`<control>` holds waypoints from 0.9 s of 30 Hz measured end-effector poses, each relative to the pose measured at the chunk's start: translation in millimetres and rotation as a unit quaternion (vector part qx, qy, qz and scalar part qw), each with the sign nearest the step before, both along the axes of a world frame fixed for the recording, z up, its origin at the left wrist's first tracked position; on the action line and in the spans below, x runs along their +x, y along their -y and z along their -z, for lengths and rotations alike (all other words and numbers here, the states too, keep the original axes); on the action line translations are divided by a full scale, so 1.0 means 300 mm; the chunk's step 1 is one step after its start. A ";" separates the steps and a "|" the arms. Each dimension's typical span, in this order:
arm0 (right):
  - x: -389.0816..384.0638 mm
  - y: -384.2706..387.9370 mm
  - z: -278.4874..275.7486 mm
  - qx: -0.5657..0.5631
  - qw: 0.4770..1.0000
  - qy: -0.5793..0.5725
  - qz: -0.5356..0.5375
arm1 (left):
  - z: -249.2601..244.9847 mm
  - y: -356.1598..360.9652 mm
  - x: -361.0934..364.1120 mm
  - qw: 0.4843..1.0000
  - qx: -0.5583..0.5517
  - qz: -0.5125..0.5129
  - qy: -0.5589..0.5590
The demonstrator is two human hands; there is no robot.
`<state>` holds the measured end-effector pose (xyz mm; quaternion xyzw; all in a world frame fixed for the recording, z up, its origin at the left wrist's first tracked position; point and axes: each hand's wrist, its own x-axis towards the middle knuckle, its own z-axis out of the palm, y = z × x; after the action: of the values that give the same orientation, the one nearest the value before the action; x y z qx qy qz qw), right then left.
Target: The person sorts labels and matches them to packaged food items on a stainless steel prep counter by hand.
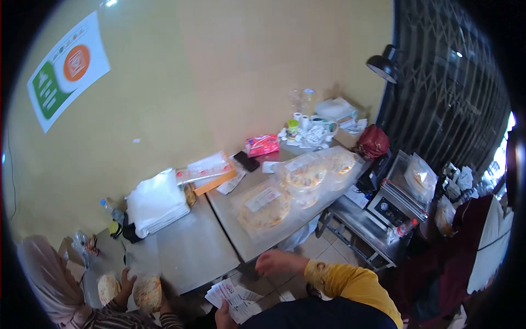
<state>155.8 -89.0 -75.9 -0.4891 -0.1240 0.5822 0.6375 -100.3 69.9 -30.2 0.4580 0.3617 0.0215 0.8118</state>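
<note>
My left hand (223, 317) is closed around a fan of printed paper slips (233, 301) at the bottom of the head view. My right hand (280, 263), in a yellow sleeve, hangs in front of the table edge with its fingers curled in. Whether anything small is between those fingers cannot be made out. Closest to it on the table lies a round, flat, pizza-like food in a clear bag (263, 214), with a white printed label (263, 199) on top. Several similar bagged rounds (304, 174) lie behind it, partly overlapping.
At the left, another person (60, 279) handles two round, flat foods (148, 293). A white stack (158, 203), a phone (246, 161) and a pink tissue pack (262, 145) line the wall side. Right of the table stands a metal machine (392, 203) with a bottle (401, 230).
</note>
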 end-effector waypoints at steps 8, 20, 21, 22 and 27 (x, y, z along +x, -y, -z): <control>-0.011 0.351 -0.045 0.018 0.922 0.373 0.105 | 0.132 0.315 0.406 0.991 -0.111 0.071 0.033; 0.276 0.830 -0.470 0.032 0.862 0.457 0.216 | -0.231 0.665 0.824 0.931 -0.230 0.228 0.167; 0.285 0.833 -0.496 0.030 0.871 0.443 0.210 | -0.258 0.661 0.840 0.923 -0.242 0.243 0.176; 0.288 0.831 -0.517 0.026 0.878 0.431 0.207 | -0.276 0.654 0.846 0.913 -0.254 0.261 0.185; 0.293 0.817 -0.591 0.052 0.890 0.413 0.187 | -0.363 0.662 0.837 0.893 -0.327 0.237 0.200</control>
<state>243.8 -334.3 101.4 -0.6656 -0.3121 0.1904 0.6507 150.9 -128.6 78.7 0.2249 0.0595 -0.1999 0.9518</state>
